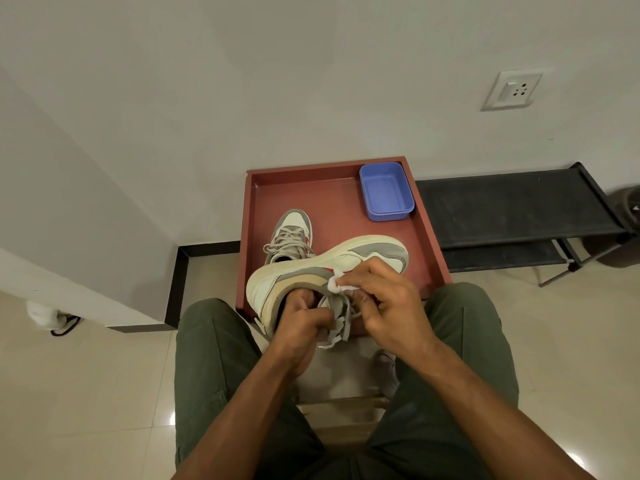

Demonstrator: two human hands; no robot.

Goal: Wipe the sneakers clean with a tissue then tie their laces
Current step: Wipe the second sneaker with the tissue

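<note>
A cream and grey sneaker [349, 256] is held on its side above the near edge of a red-brown tray [343, 202], toe pointing right. My left hand [304, 322] grips it at the ankle opening, fingers inside the collar. My right hand [388, 299] presses a small crumpled white tissue [337, 284] against the sneaker's upper near the tongue. Loose grey laces [337, 323] hang between my hands. The second sneaker [291, 237] stands upright on the tray behind, its laces loose.
A blue plastic tub [386, 192] sits in the tray's far right corner. A black low rack [512, 216] stands to the right against the wall. My knees in green trousers flank the tray. A white object with a black cord [48, 317] lies on the floor at left.
</note>
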